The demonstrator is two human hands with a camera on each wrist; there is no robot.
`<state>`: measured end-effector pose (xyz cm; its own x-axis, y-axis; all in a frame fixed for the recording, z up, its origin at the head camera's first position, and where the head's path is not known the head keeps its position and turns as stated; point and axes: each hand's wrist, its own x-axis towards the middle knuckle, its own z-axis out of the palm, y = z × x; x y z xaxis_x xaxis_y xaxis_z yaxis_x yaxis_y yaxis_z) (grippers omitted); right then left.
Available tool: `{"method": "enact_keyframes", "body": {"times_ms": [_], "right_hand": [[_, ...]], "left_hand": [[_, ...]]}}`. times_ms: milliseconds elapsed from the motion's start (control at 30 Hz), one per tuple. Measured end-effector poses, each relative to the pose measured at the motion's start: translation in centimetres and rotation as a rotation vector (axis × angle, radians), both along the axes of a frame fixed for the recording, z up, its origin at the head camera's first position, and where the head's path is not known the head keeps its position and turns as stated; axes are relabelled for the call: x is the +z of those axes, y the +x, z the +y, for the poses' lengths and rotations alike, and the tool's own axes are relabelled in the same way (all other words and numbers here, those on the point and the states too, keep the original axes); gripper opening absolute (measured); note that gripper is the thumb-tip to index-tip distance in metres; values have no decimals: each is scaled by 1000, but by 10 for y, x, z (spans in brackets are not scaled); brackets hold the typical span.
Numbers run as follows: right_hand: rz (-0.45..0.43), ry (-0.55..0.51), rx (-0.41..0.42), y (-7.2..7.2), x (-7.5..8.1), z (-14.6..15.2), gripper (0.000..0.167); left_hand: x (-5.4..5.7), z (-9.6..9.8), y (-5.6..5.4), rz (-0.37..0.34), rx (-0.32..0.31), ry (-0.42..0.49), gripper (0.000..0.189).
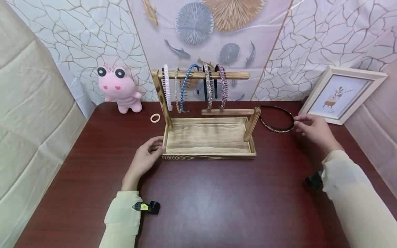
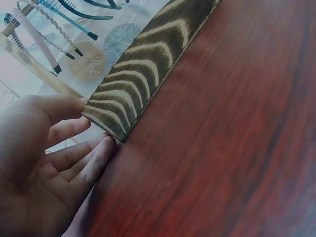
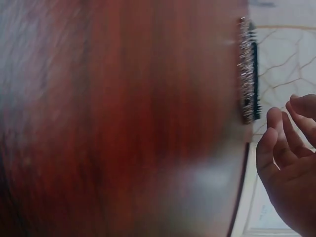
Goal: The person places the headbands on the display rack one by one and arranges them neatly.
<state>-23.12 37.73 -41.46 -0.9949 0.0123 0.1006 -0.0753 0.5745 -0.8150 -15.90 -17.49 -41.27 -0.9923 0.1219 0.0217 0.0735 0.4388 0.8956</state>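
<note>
On the table stands a wooden headband rack (image 1: 208,155) with a tray base and two side bars. My left hand (image 1: 144,156) holds the tray's left end near the front corner; in the left wrist view its fingertips (image 2: 109,140) touch that corner. To the right of the rack lies a black headband with a glittery band (image 1: 280,130). My right hand (image 1: 317,131) is beside it, fingertips at its right edge. The right wrist view shows these fingers (image 3: 266,148) loosely bent and apart, with nothing seen between them.
Several headbands, among them a white one (image 1: 167,88), a blue one (image 1: 185,84) and a purple one (image 1: 222,88), hang on the upper bar. A pink plush toy (image 1: 119,89) and a pale ring (image 1: 151,119) are left; a picture frame (image 1: 336,119) stands right.
</note>
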Motion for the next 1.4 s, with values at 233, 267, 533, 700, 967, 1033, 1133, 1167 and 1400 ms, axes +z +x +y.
{"method": "enact_keyframes", "body": {"times_ms": [233, 267, 533, 700, 967, 1033, 1133, 1167, 1400], "right_hand": [[77, 237, 112, -6, -16, 4, 22], [83, 258, 122, -6, -18, 4, 22], [109, 338, 138, -6, -20, 2, 18], [125, 332, 129, -6, -22, 2, 15], [138, 299, 111, -4, -25, 3, 16], [117, 293, 94, -3, -23, 3, 18], [85, 270, 85, -1, -20, 2, 21], [78, 257, 87, -1, -20, 1, 21], [10, 140, 70, 3, -15, -3, 22]], "left_hand": [[-1, 0, -1, 15, -2, 5, 39], [-1, 0, -1, 16, -3, 5, 39], [-2, -2, -3, 18, -2, 3, 39], [-3, -2, -3, 17, -1, 1, 39], [-6, -2, -4, 37, 0, -13, 38], [-6, -1, -4, 38, -1, -10, 38], [-6, -1, -4, 38, -2, -8, 38], [-6, -1, -4, 38, -1, -7, 38], [-6, -1, -4, 30, 7, -10, 38]]}}
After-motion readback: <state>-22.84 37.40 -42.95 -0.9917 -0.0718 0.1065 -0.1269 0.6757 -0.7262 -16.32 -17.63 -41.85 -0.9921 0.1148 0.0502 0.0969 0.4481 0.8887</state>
